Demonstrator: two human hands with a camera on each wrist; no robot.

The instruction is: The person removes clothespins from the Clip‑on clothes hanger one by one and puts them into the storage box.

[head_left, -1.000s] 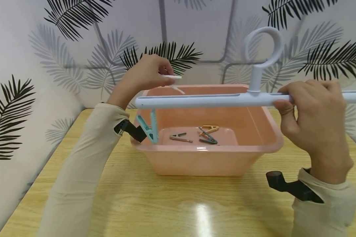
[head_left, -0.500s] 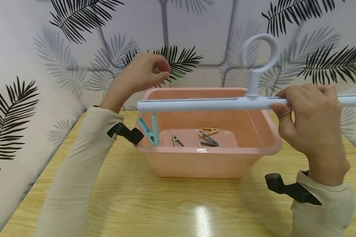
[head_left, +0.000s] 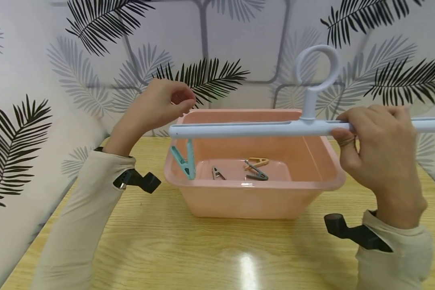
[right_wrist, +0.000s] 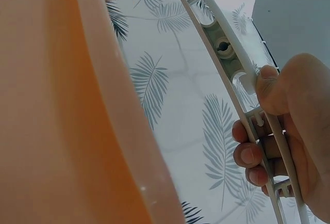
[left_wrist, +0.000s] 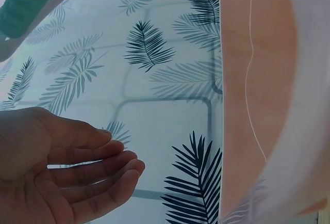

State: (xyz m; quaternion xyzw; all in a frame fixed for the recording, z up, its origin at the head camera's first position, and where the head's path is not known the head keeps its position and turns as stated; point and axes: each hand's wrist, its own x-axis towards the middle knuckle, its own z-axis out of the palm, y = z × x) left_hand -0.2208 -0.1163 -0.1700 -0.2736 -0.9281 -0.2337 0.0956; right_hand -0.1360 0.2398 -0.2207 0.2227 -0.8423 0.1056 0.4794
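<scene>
A pale blue clothes hanger (head_left: 232, 129) with a ring-shaped hook (head_left: 333, 66) is held level above the pink basin (head_left: 253, 201). My right hand (head_left: 384, 149) grips its bar right of the hook; in the right wrist view the fingers curl round the hollow bar. Below the bar's left end is a turquoise clothespin (head_left: 185, 163), its upper tips at the bar. My left hand (head_left: 159, 104) is beyond the bar's left end, fingers loosely bent and holding nothing, as the left wrist view (left_wrist: 77, 167) also shows.
On the basin floor lie a yellow clothespin (head_left: 259, 161), a dark grey-green clothespin (head_left: 259, 175) and a small grey clothespin (head_left: 217, 173), partly hidden by the front rim. The basin stands on a wooden table (head_left: 188, 249) before a leaf-patterned backdrop (head_left: 239, 40).
My left hand pinched a white clothespin a second ago; it no longer holds it and has drawn back to the left. A grey clothespin in the basin shows at a different angle.
</scene>
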